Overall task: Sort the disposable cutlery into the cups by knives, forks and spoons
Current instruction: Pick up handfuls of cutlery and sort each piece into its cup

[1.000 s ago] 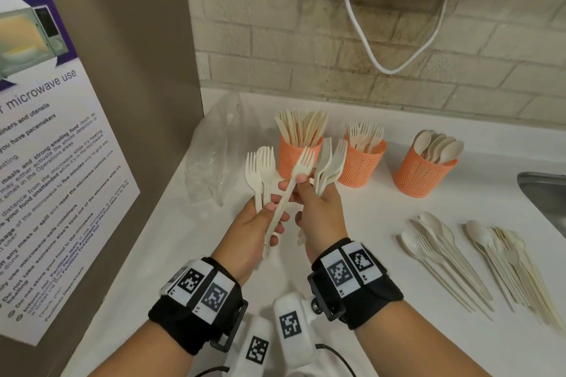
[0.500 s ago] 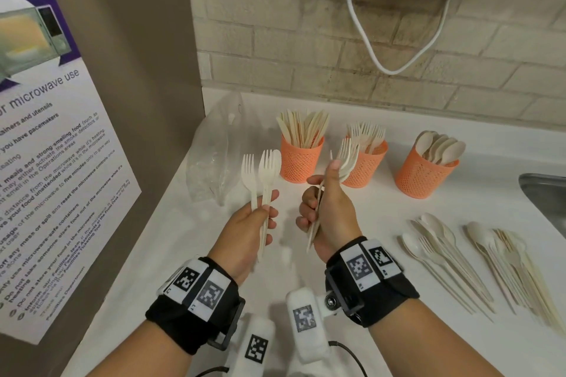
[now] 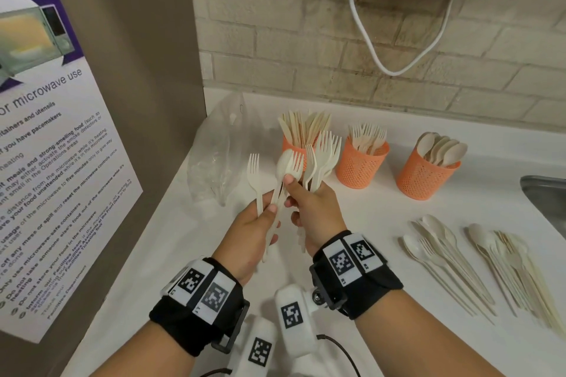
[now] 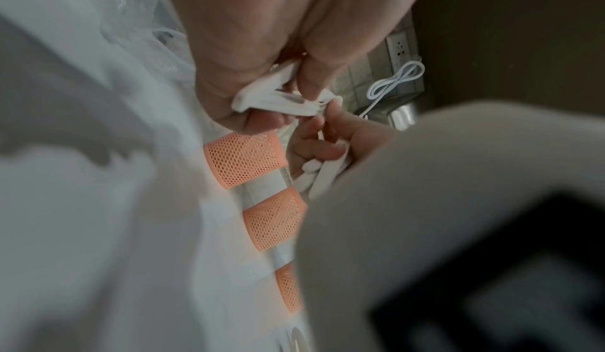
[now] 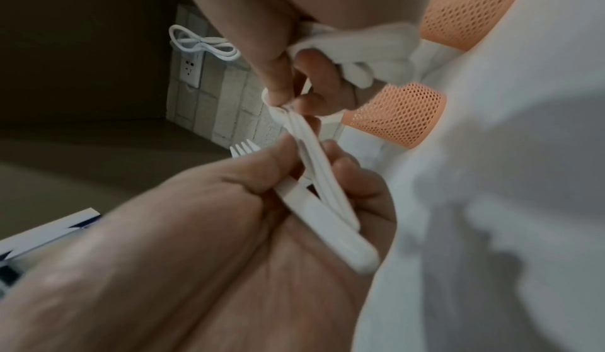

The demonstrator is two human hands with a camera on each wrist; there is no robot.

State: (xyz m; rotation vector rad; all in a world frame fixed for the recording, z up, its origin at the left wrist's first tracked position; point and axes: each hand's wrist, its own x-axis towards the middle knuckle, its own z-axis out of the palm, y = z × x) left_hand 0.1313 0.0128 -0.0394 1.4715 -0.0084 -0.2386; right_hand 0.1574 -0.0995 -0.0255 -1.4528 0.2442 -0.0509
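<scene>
My left hand (image 3: pixel 269 211) grips a small fan of white cutlery by the handles: a fork (image 3: pixel 253 171), a spoon (image 3: pixel 284 164) and another fork (image 3: pixel 297 159). My right hand (image 3: pixel 295 190) holds several forks (image 3: pixel 325 153) upright in its curled fingers, while its thumb and forefinger pinch the neck of a piece in the left fan. Behind stand three orange mesh cups: knives (image 3: pixel 294 151), forks (image 3: pixel 361 166), spoons (image 3: pixel 424 176). In the right wrist view the left hand's handles (image 5: pixel 327 210) cross its palm, and the right hand's bundle (image 5: pixel 360 52) sits at the top.
Two loose piles of mixed cutlery (image 3: pixel 444 257) (image 3: pixel 517 269) lie on the white counter (image 3: pixel 367 223) to the right. A crumpled clear plastic bag (image 3: pixel 214 159) sits at the back left, by a brown wall with a poster (image 3: pixel 46 147). A sink edge (image 3: pixel 545 193) shows far right.
Half a second ago the hands were apart, the right carrying its forks. Now the right hand has come back left and pinches a piece in the left hand's fan.
</scene>
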